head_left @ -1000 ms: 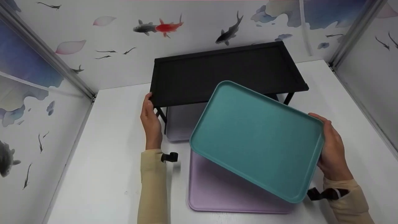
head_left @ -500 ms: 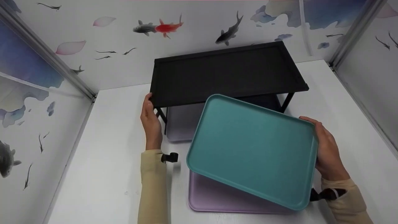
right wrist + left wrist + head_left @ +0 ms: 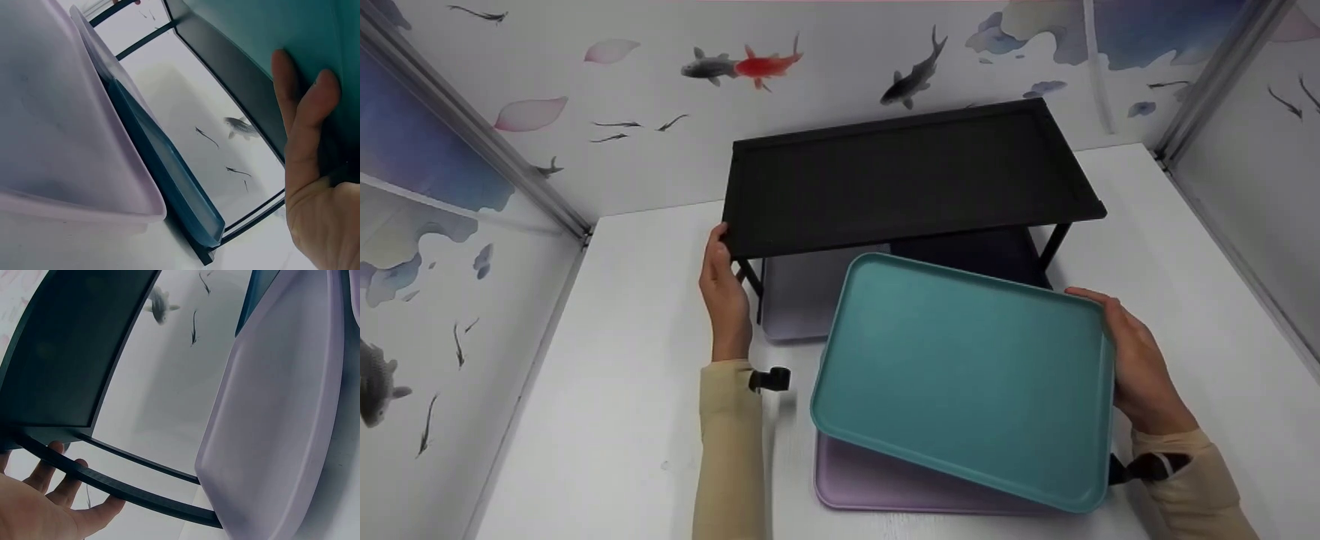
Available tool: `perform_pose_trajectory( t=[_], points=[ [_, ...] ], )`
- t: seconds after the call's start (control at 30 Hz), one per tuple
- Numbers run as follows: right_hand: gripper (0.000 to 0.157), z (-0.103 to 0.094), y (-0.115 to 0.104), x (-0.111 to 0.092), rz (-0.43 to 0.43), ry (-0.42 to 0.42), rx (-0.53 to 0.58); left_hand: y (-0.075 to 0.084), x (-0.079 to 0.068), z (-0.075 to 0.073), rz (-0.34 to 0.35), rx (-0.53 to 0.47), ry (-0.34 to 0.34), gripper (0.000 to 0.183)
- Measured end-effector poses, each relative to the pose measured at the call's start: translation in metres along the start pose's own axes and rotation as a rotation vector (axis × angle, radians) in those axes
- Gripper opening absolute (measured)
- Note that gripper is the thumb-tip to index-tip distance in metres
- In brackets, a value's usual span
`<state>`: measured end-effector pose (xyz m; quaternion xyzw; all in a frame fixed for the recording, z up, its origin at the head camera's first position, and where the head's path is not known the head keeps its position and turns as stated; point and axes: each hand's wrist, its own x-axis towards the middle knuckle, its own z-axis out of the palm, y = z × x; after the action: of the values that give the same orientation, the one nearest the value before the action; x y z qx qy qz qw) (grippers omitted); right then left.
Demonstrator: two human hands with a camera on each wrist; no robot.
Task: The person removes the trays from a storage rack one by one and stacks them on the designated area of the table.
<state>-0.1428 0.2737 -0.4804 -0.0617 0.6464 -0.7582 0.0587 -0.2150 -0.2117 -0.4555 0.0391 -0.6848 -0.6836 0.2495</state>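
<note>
In the head view, my right hand [image 3: 1144, 367] grips the right edge of a teal tray [image 3: 967, 382]. Its fingers [image 3: 306, 118] press against the tray's underside in the right wrist view. The tray is tilted above a light purple tray [image 3: 900, 480] lying on the white table, hiding much of it. My left hand [image 3: 726, 300] holds the near left corner of a small black folding table [image 3: 900, 180], its fingers by the leg [image 3: 112, 486] in the left wrist view. Under that table lie a greyish lavender tray [image 3: 795, 300] and a dark blue tray [image 3: 169, 163], both partly hidden.
A white work table [image 3: 607, 375] carries everything. Walls printed with fish [image 3: 915, 75] and petals stand behind and at both sides, joined by metal corner posts [image 3: 495, 127]. The black table's right leg [image 3: 1054, 247] stands just behind the teal tray.
My right hand has brought the teal tray down and slightly left, closer to the purple tray, and turned it more level. More of the dark blue tray shows. My left hand has stayed put.
</note>
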Motion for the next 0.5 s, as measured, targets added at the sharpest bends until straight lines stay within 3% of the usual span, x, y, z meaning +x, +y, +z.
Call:
perform_pose_trajectory(
  t=[0.27,0.5],
  points=[
    [0.063,-0.0006,0.0043,0.0027,0.041,-0.052,-0.018,-0.0005,0.0009,0.0002,-0.005,-0.010,0.001,0.046],
    [0.055,-0.0010,0.0098,0.0050,0.091,-0.074,-0.031,-0.0004,0.0006,0.0007,0.004,-0.004,0.002,0.046]
  ],
)
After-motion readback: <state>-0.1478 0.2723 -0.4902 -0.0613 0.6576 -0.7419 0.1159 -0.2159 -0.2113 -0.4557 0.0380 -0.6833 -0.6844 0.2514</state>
